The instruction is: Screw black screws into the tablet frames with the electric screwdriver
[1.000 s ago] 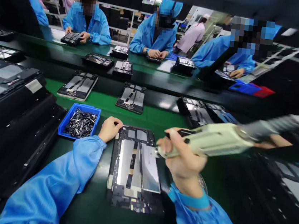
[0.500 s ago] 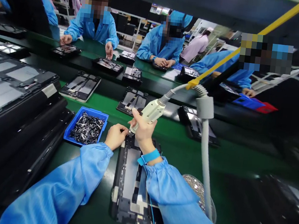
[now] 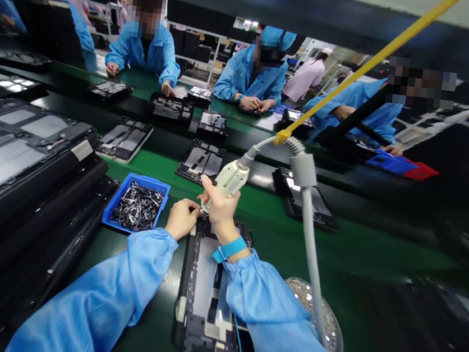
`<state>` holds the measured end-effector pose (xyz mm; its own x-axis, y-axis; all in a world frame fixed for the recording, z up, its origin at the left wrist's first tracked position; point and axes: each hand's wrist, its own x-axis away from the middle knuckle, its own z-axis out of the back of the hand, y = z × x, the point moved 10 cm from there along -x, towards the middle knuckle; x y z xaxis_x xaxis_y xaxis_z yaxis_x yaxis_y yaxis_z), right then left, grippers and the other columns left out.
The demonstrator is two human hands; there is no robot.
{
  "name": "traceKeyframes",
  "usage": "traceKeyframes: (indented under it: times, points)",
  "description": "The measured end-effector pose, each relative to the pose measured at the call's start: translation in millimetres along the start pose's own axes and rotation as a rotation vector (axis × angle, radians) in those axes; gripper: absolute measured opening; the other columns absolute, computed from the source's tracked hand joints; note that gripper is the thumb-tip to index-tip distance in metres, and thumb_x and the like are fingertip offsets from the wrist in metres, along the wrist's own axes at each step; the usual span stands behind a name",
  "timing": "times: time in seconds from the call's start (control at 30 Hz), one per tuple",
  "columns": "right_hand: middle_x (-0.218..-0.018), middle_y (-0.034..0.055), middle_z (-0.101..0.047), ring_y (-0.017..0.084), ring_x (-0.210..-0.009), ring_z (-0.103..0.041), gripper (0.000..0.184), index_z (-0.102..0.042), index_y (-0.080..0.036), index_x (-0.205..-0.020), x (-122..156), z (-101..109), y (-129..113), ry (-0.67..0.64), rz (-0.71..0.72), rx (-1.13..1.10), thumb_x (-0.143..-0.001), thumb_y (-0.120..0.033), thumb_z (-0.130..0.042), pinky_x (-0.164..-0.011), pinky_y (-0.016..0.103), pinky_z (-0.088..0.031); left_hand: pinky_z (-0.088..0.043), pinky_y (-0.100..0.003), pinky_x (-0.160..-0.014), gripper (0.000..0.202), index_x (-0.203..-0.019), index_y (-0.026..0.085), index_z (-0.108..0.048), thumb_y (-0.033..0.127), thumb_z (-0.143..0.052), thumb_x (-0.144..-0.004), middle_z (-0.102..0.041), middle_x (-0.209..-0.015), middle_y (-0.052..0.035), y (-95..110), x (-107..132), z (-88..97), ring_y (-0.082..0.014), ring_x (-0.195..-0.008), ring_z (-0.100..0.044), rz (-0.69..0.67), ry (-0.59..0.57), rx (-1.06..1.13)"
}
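An open tablet chassis [image 3: 205,285] lies lengthwise on the dark green bench in front of me. My right hand [image 3: 218,211] is wrapped round a cream electric screwdriver [image 3: 229,180], its tip down at the chassis's far left corner. A grey hose [image 3: 309,246] and a yellow cord [image 3: 369,64] run off from the tool. My left hand [image 3: 181,219] is curled in a pinch at that same corner, right beside the tip; what its fingers press on is hidden.
A blue bin of small dark metal parts [image 3: 137,208] sits left of my left hand. Stacked black trays [image 3: 18,174] fill the left. A round dish of screws [image 3: 324,316] lies at the right. More chassis [image 3: 200,161] ride the conveyor; workers in blue coats sit opposite.
My right hand swung the screwdriver from the right side over to the chassis's far left corner, beside my left hand. The view shifted slightly.
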<state>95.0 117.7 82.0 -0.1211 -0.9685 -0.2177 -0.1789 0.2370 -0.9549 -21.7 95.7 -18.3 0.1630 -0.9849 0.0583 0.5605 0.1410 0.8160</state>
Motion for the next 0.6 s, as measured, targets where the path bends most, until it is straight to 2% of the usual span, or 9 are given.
traceKeyframes:
  times: [0.1,0.2,0.3,0.33,0.4,0.43,0.47,0.53,0.6]
  points:
    - [-0.038,-0.0036,-0.048,0.012,-0.036,-0.048,0.042,-0.053,-0.023,-0.046,-1,4,-12,0.029,0.037,-0.051,-0.066,-0.045,-0.082,-0.042,0.029,-0.047,-0.052,-0.03,-0.079,0.016,-0.091,0.015,-0.081,0.016,-0.065,-0.092,-0.077,-0.085,-0.007,6,-7,4.4,-0.0199,-0.079,-0.07,-0.011,0.005,-0.031]
    - [-0.04,-0.0064,-0.048,0.011,-0.037,-0.047,0.036,-0.059,-0.022,-0.055,6,24,-52,0.087,0.131,-0.2,-0.069,-0.045,-0.083,-0.049,0.03,-0.051,-0.057,-0.034,-0.084,0.018,-0.092,0.013,-0.08,0.014,-0.062,-0.093,-0.079,-0.091,-0.0102,21,-3,15.5,-0.0224,-0.085,-0.074,-0.038,0.025,-0.077]
    - [-0.041,-0.0103,-0.044,0.009,-0.036,-0.041,0.03,-0.07,-0.022,-0.075,29,62,-102,0.071,0.219,-0.413,-0.07,-0.043,-0.09,-0.047,0.028,-0.046,-0.057,-0.043,-0.103,0.029,-0.117,0.017,-0.078,0.017,-0.065,-0.092,-0.074,-0.128,-0.0163,31,44,18.5,-0.0293,-0.12,-0.071,-0.152,0.062,-0.141]
    - [-0.043,-0.0095,-0.045,0.009,-0.037,-0.042,0.029,-0.071,-0.022,-0.078,41,76,-116,0.04,0.235,-0.422,-0.071,-0.042,-0.091,-0.046,0.026,-0.043,-0.054,-0.047,-0.111,0.04,-0.129,0.022,-0.074,0.02,-0.072,-0.089,-0.066,-0.145,-0.0152,29,71,13.0,-0.0314,-0.134,-0.063,-0.222,0.061,-0.166]
    - [-0.047,-0.0056,-0.049,0.012,-0.043,-0.051,0.023,-0.075,-0.022,-0.082,68,105,-136,-0.041,0.27,-0.347,-0.081,-0.042,-0.087,-0.047,0.025,-0.042,-0.049,-0.063,-0.116,0.065,-0.143,0.036,-0.065,0.038,-0.086,-0.081,-0.051,-0.163,-0.0115,31,139,-17.9,-0.0421,-0.151,-0.047,-0.581,-0.017,-0.355]
    - [-0.047,-0.0042,-0.051,0.013,-0.045,-0.054,0.02,-0.077,-0.023,-0.085,82,121,-142,-0.067,0.289,-0.288,-0.084,-0.041,-0.084,-0.048,0.026,-0.043,-0.053,-0.066,-0.111,0.069,-0.145,0.043,-0.062,0.042,-0.086,-0.081,-0.053,-0.162,-0.0089,25,174,-37.5,-0.0438,-0.149,-0.048,-0.755,-0.077,-0.446]
    - [-0.05,-0.0024,-0.055,0.014,-0.046,-0.055,0.018,-0.077,-0.024,-0.089,95,135,-141,-0.079,0.262,-0.231,-0.087,-0.042,-0.081,-0.05,0.028,-0.046,-0.054,-0.064,-0.111,0.068,-0.147,0.049,-0.058,0.037,-0.083,-0.085,-0.055,-0.161,-0.0051,13,197,-52.5,-0.041,-0.148,-0.051,-0.828,-0.115,-0.53]
    - [-0.057,0.0034,-0.064,0.019,-0.049,-0.059,0.023,-0.076,-0.026,-0.086,115,160,-129,-0.061,0.149,-0.143,-0.085,-0.048,-0.082,-0.05,0.033,-0.049,-0.054,-0.066,-0.111,0.072,-0.156,0.047,-0.048,0.032,-0.076,-0.092,-0.055,-0.161,-0.006,-7,212,-73.2,-0.0406,-0.15,-0.049,-0.853,-0.182,-0.682]
    - [-0.061,0.008,-0.068,0.022,-0.048,-0.059,0.03,-0.075,-0.027,-0.08,129,180,-114,0.015,0.028,-0.101,-0.078,-0.055,-0.086,-0.047,0.036,-0.047,-0.049,-0.071,-0.115,0.078,-0.162,0.041,-0.041,0.046,-0.075,-0.092,-0.047,-0.166,-0.0082,-5,190,-85.5,-0.0431,-0.155,-0.04,-0.81,-0.297,-0.745]
